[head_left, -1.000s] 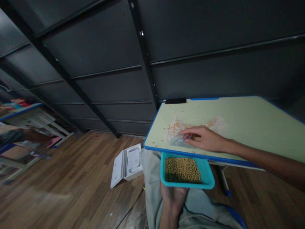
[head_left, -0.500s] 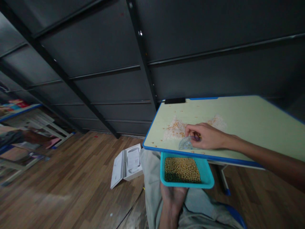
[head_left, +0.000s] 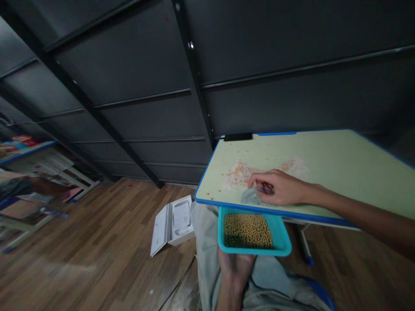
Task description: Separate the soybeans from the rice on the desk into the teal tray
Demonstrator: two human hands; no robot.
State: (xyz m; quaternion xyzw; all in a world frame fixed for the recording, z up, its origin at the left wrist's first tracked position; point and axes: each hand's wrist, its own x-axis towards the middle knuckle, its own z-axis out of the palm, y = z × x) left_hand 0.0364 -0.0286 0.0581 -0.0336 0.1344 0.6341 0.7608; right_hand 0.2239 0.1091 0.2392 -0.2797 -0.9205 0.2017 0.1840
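My left hand (head_left: 236, 264) is under a turquoise plastic tray (head_left: 281, 240), holding it up just below the table's front edge. Round yellowish beans (head_left: 249, 230) cover much of the tray's bottom. On the pale green table (head_left: 343, 172), my right hand (head_left: 279, 186) is closed, fingers curled, on a clear rounded plastic piece (head_left: 249, 195) near the front edge. Its exact kind is hard to make out, and part of it is behind the fingers. Just beyond this hand lies a spread of white grains mixed with orange-yellow bits (head_left: 238, 175). A second patch of grains (head_left: 297, 166) lies farther right.
A black flat object (head_left: 238, 137) sits at the table's back left corner. An open white box (head_left: 175, 220) and a dark cable (head_left: 178, 283) lie on the wooden floor. At far left, another person's leg (head_left: 48, 190) shows beside a second table. A dark panelled wall stands behind.
My right hand has shifted slightly left with the clear plastic piece, its fingers curled a little differently. My left hand and the tray have stayed in place.
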